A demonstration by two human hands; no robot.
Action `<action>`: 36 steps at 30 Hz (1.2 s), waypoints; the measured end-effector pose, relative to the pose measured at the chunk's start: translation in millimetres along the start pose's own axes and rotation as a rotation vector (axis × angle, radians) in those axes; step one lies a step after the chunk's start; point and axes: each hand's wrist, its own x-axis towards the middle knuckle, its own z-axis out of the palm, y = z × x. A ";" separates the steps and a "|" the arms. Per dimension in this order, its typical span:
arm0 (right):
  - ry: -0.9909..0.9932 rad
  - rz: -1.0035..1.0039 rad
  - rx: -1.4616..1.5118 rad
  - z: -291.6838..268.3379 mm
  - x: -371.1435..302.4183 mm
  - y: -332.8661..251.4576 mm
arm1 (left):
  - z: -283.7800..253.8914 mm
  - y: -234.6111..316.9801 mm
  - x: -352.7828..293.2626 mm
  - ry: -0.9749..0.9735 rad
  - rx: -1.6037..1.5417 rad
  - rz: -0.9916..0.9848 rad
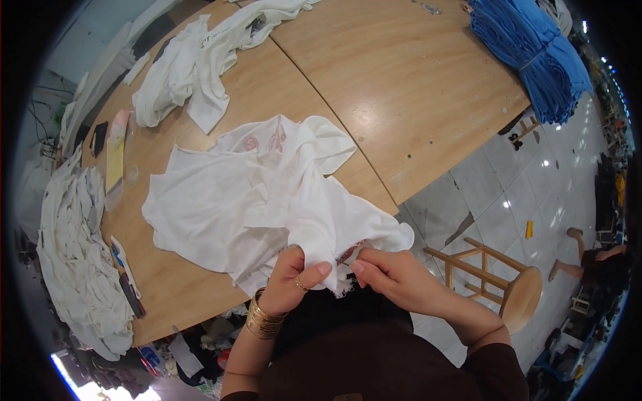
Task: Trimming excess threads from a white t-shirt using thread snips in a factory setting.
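A white garment [214, 200] with faint reddish prints lies bunched over the table's near edge, its near end lifted toward me. My left hand [294, 277], wearing gold bangles and a ring, is closed on the cloth with the thumb on top. Frayed white threads [344, 287] hang from the edge between my hands. Close beside them, my right hand [384, 274] pinches the garment's edge between thumb and forefinger. A small reddish patch shows in the fold by those fingertips. The finer detail inside the pinch is too small to make out.
The wooden table [401, 87] has a seam across it. More white garments [180, 80] lie at the back left, a white cloth pile [83, 260] at the left edge. Blue bundled cloth [535, 60] sits far right. A wooden stool [521, 301] stands on the tiles; a person's leg [568, 267] shows beyond.
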 end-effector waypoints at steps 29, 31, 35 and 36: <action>-0.013 0.006 0.026 -0.9 -0.7 1.8 | 3.3 0.3 -1.4 0.008 -0.128 -0.021; -0.017 0.006 0.017 -0.2 -1.0 2.0 | 5.7 2.7 -1.2 -0.001 -0.193 -0.045; -0.012 0.004 0.015 0.8 0.4 3.3 | 3.7 0.5 -1.6 -0.006 -0.205 -0.060; -0.013 0.011 0.008 1.2 0.8 3.1 | 3.0 -0.1 -2.0 -0.003 -0.185 -0.055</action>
